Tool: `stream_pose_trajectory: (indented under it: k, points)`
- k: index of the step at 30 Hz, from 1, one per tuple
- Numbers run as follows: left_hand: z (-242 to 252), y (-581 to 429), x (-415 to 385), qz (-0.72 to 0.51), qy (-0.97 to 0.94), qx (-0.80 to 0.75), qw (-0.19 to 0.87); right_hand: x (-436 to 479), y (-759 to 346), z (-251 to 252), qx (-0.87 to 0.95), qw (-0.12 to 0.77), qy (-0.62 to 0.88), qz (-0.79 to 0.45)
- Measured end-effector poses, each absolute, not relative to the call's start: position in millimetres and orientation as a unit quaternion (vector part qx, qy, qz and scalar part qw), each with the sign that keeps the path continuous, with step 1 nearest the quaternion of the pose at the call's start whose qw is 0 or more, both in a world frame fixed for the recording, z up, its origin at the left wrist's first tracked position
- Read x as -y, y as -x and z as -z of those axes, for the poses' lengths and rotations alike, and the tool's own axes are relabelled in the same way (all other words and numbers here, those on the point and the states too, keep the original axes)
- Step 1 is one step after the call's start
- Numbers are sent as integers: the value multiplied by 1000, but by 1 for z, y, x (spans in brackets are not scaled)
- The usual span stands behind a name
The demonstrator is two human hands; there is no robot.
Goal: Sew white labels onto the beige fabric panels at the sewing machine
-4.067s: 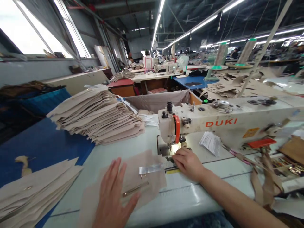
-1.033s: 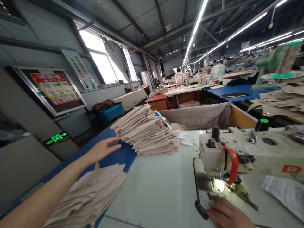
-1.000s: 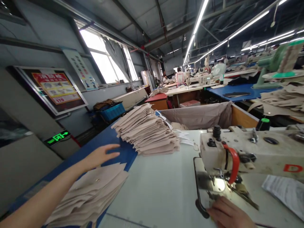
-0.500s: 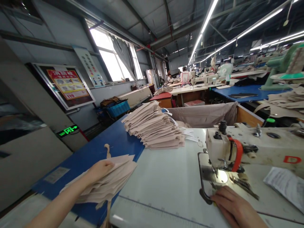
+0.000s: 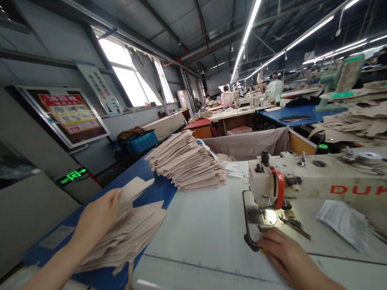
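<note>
Pale worktable (image 5: 196, 233): left hand (image 5: 98, 213) pinching a beige fabric piece (image 5: 134, 189), partly raised over the lower stack (image 5: 133, 231); right hand (image 5: 279, 253), its grip impossible to tell, at the needle end of the sewing machine (image 5: 260, 185); beyond, a taller fabric stack (image 5: 187, 163).

Red-orange "DUK", cut off by the picture's edge, stands on the sewing machine (image 5: 317, 177). The framed panel (image 5: 71, 114) reads "消防栓" and "119"; the green exit sign (image 5: 72, 176) bears an arrow.
</note>
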State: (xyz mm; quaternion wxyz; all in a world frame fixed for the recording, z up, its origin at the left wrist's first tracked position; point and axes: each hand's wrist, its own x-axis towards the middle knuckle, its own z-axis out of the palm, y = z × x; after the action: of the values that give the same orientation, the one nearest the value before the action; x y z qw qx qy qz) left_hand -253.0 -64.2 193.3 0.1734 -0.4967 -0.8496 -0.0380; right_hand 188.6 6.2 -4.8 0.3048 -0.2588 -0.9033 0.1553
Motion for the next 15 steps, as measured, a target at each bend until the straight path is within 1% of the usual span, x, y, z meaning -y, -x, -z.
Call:
stream_pose_trajectory:
  k: [1,3,6,8,10,13,15]
  points:
    - [-190,238,65,19,503,845,182,-6,-189,3,904,297,264,-159]
    - [-169,202,64,-31,552,813,183,-6,-188,-1,903,290,274,-162]
    - [-109,140,57,-36,714,686,135,-7,-184,-4,904,286,285,-143]
    - [-68,100,50,-31,789,604,106,-9,-184,-5,914,265,284,-119]
    - [-39,65,43,-37,819,561,119,-11,-189,-8,927,233,278,-96]
    - [-23,34,33,-25,847,512,138,-12,-214,-15,931,207,289,-78]
    - [-21,28,26,8,879,455,141,-11,-244,-20,906,233,344,-80]
